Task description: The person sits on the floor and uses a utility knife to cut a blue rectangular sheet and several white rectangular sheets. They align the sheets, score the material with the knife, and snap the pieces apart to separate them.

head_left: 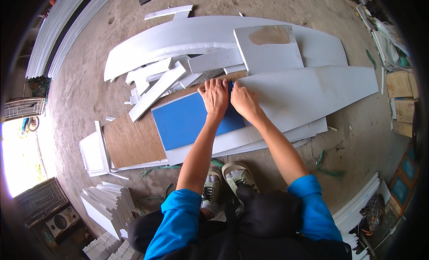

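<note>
Bare grey floor spreads around the work, with one bright doorway at the far left and one speaker at the lower left. Three cardboard boxes are piled at the right edge. One person crouches over the work, two blue sleeves rolled up and two shoes just beside the near edge of the pile.

One blue panel lies at the middle of that pile, partly over one brown board and partly over white sheeting. The left hand rests on it palm down, unclenched, its fingers reaching over the far edge. At the panel's far right corner, the right hand is curled closed around one small blue item, mostly hidden, its kind unclear. The two hands are close together.

One broad white sheet stretches to the right; one long white sheet lies beyond, with one brown-stained white slab partly over it. Several loose white strips overlap too much to count.
</note>
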`<control>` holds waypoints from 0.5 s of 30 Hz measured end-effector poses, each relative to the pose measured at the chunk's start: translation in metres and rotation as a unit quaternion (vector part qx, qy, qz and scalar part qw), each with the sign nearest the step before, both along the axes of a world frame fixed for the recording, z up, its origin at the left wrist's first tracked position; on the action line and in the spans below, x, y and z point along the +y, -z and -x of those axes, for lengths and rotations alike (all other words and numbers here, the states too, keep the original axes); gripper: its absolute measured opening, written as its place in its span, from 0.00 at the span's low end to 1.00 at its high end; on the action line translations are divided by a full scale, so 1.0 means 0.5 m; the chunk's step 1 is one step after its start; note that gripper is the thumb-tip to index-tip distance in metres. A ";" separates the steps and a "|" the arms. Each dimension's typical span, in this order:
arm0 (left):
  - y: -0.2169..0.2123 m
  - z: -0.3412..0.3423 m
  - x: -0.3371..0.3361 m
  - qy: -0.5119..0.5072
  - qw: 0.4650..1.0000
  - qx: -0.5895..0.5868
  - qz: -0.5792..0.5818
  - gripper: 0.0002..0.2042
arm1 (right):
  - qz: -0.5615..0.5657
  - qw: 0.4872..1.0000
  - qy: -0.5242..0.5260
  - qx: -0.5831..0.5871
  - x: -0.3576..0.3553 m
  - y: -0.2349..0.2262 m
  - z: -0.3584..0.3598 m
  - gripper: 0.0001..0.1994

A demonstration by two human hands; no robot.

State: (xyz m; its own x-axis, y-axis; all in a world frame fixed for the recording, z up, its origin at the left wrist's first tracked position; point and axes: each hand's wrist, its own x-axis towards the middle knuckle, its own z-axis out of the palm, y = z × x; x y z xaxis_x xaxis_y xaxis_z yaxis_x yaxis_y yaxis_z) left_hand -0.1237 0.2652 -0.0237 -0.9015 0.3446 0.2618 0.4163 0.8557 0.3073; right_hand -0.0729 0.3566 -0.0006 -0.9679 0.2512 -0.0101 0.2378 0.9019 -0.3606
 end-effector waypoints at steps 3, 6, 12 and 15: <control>-0.001 -0.003 0.005 0.000 1.000 0.002 -0.001 0.13 | -0.003 1.000 0.006 -0.021 0.004 -0.005 0.007 0.07; 0.001 -0.007 0.008 -0.003 1.000 0.008 -0.001 0.13 | 0.026 0.999 0.011 -0.036 0.004 -0.012 -0.017 0.07; 0.001 -0.005 0.005 -0.007 1.000 0.026 -0.014 0.13 | 0.090 0.978 -0.024 -0.187 -0.015 -0.024 -0.226 0.09; -0.005 -0.004 0.005 -0.013 1.000 -0.007 -0.003 0.14 | 0.108 0.969 -0.010 -0.221 -0.025 -0.046 -0.284 0.11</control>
State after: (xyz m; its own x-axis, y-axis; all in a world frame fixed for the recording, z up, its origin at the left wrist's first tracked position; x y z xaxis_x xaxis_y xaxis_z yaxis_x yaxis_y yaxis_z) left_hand -0.1217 0.2678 -0.0211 -0.9135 0.3202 0.2510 0.3903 0.8640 0.3182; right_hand 0.0688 0.3443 0.0222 -0.8612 0.1788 -0.4758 0.3962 0.8225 -0.4080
